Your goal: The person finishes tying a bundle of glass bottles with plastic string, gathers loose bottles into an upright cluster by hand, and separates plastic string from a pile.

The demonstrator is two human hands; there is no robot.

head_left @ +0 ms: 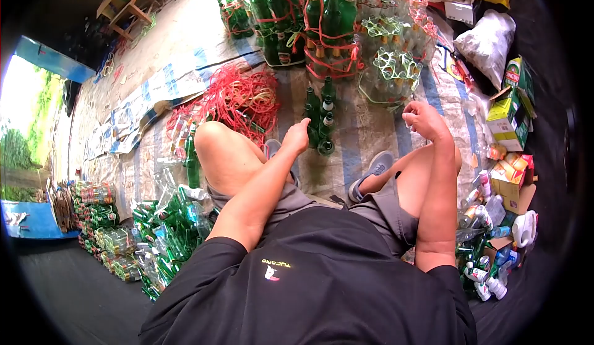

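Several green glass bottles point(326, 121) stand in a tight cluster on the striped sheet between my feet. My left hand point(296, 136) is at their left side, its fingers closed against a green bottle; part of the grip is hidden. To the right, apart from the cluster, my right hand point(426, 121) hangs above the sheet with its fingers curled. A small pale glint shows at its fingertips, too small to name. Behind the cluster are bundles of green bottles point(332, 14) tied with red strapping, and a bundle of clear bottles point(391, 76) bound with pale strapping.
A heap of red plastic straps point(238, 101) lies beyond my left knee. Loose green bottles point(176, 237) pile up at my left, with stacked bundles point(98, 218) farther out. Cartons point(510, 119), a white sack point(487, 47) and mixed bottles point(486, 277) line the right side.
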